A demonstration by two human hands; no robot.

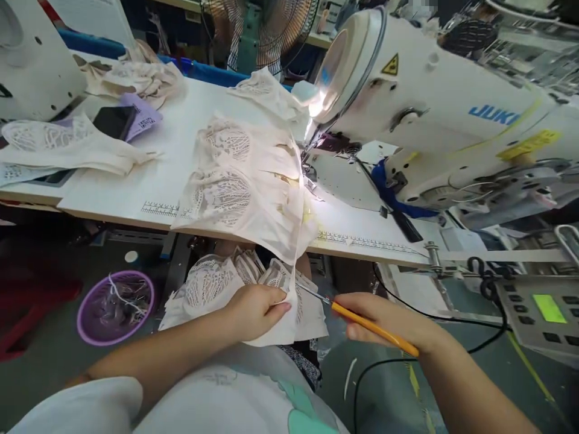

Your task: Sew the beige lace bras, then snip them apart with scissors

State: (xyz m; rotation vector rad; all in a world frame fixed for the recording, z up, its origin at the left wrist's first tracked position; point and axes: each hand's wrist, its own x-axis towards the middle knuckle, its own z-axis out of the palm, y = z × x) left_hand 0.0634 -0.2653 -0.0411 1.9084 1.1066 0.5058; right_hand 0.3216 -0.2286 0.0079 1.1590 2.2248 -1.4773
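Note:
My left hand [260,310] is closed, its thumb and fingers pinching the edge of a white lace bra piece [275,331] over my lap. In my closed right hand [380,316] is an orange-handled tool [371,328] with a thin metal shaft. Its tip reaches toward the pinched edge, and whether it touches the cloth I cannot tell. A narrow white band [297,241] runs from the left hand up to the sewing machine's needle area. More white lace bra pieces [226,199] lie joined on the table beside the needle, and others [203,283] hang over my lap.
A white sewing machine [443,90] stands on the right of the white table [181,120], its control panel [538,313] lower right. On the left are a phone [114,122] and more lace pieces [58,141]. A purple basket [115,343] sits on the floor. A fan [265,24] stands behind.

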